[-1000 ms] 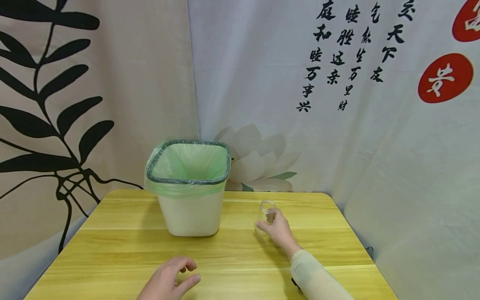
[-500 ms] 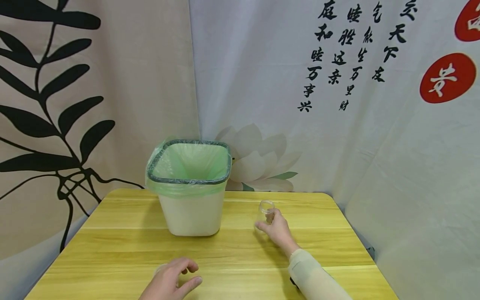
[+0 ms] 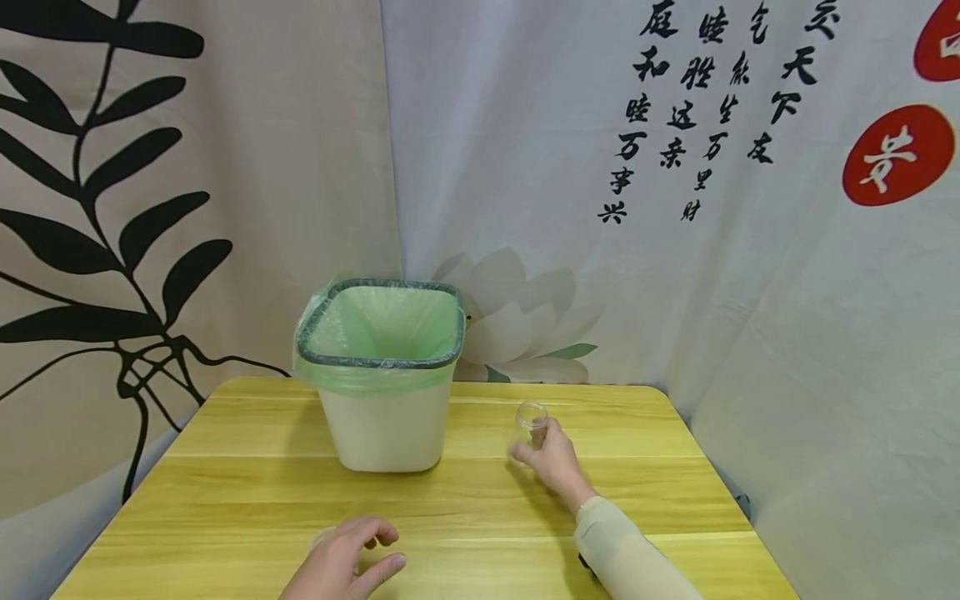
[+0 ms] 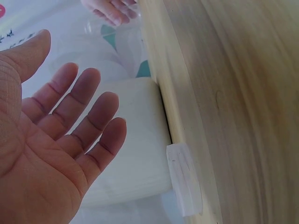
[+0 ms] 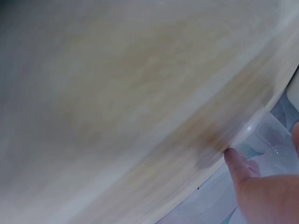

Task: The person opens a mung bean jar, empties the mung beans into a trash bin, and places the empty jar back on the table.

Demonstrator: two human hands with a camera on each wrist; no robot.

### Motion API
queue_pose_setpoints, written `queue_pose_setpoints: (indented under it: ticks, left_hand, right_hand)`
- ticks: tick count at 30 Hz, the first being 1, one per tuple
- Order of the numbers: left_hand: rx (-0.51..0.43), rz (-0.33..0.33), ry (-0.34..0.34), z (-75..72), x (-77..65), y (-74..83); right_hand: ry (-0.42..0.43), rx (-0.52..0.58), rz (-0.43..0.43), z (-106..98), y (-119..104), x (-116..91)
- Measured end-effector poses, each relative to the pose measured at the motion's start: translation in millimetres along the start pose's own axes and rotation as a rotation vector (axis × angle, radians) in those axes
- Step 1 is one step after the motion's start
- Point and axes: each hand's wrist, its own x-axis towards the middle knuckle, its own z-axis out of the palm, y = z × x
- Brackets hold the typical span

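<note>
My right hand (image 3: 555, 460) is around a clear cup (image 3: 531, 415) on the right part of the table, thumb on one side and fingers on the other. Its round open rim faces up. The right wrist view shows the see-through wall of the cup (image 5: 268, 135) beside the thumb. My left hand (image 3: 347, 557) hovers near the front of the table, fingers loosely bent and holding nothing. Past its fingers in the left wrist view (image 4: 60, 135) lies a small white piece (image 4: 184, 179) on the wood, mostly hidden behind the hand in the head view.
A white bin (image 3: 390, 429) with a dark rim and a pale green liner bag (image 3: 367, 379) stands at the back left of the wooden table (image 3: 465, 508). Behind the table hang printed curtains (image 3: 510, 167). The table's back edge runs close behind the cup.
Both hands stay nearly still and the cup keeps its place in the right hand's grip. The whole head view shifts very slightly. Beside the left hand, the white piece's edge comes into sight.
</note>
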Motion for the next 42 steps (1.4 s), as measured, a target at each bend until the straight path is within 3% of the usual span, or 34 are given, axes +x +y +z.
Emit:
queue_pose_setpoints:
  ticks: [21, 32, 42]
  left_hand:
    - [-0.041, -0.031, -0.045, -0.6, 0.6, -1.0]
    - [-0.040, -0.018, -0.038, 1.6, 0.8, -2.7]
    - [-0.047, -0.027, -0.043, 1.6, 1.1, -1.1]
  right_hand:
    - [-0.004, 0.003, -0.015, 2.4, -0.3, 5.4]
    - [0.003, -0.013, -0.014, 3.2, -2.5, 6.8]
    - [-0.020, 0.005, 0.023, 0.6, -1.7, 6.2]
